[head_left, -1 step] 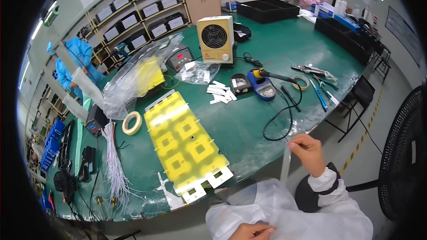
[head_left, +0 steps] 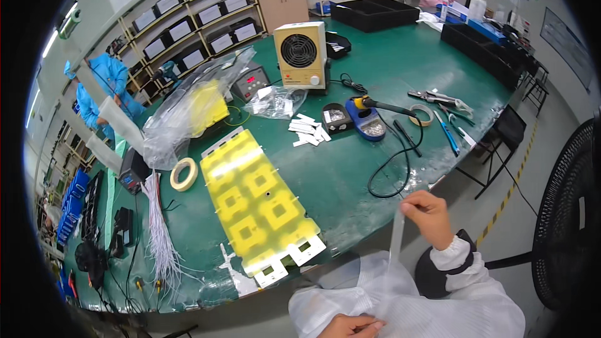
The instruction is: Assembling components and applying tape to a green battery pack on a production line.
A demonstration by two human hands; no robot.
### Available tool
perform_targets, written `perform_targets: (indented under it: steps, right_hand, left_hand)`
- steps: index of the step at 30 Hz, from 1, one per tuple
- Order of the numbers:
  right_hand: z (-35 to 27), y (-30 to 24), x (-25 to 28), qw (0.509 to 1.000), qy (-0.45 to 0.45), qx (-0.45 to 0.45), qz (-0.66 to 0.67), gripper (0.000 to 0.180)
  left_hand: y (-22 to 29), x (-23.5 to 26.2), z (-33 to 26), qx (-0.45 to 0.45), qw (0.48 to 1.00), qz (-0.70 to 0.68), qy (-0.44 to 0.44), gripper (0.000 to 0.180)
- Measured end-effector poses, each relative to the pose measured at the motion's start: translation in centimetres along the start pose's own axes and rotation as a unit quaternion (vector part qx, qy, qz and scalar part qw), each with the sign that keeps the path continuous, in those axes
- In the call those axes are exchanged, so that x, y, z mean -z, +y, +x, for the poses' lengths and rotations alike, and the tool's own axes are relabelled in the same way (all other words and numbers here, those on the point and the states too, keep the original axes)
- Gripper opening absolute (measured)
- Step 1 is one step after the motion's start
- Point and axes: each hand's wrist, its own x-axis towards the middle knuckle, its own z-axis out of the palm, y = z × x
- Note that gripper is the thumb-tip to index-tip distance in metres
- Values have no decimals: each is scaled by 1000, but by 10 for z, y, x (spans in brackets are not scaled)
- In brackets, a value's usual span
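Observation:
My right hand [head_left: 429, 216], at the table's near edge, pinches the upper end of a narrow translucent strip [head_left: 397, 238]. The strip hangs down over my white sleeve and lap, where its lower part fades against the cloth. My left hand [head_left: 350, 326] is low in the view, fingers pressed together near the strip's lower end; whatever it grips is too small to tell. Left of my hands lies a yellow panel [head_left: 251, 191] with square cut-out outlines and white end tabs, flat on the green table [head_left: 350, 213]. Neither hand touches it.
Behind the panel are a fan unit [head_left: 300, 56], white strips [head_left: 308, 130], a soldering iron [head_left: 389, 107] in its blue stand, and pliers [head_left: 441, 99]. A tape roll [head_left: 184, 174] and white wires [head_left: 161, 238] lie left. A black fan [head_left: 566, 219] stands right. Two people work farther off.
My right hand has shifted slightly left and down with the strip, and the strip's upper end has swung left. The whole view has moved a little. My left hand keeps its pinch.

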Motion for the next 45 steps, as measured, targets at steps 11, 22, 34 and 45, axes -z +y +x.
perform_targets:
  steps: [11,22,34,45]
  right_hand:
    - [11,36,-17,978,-51,68,-191,10]
    - [9,38,-23,963,-56,77,-253,12]
    - [7,38,-26,961,-44,80,-263,12]
    - [8,37,-26,957,-52,87,-273,15]
  left_hand:
    - [-37,-42,17,91,982,-149,70,22]
    - [-43,-46,15,91,976,-169,107,21]
    - [-55,-46,14,97,969,-204,102,22]
    - [-58,-45,16,86,967,-217,100,22]
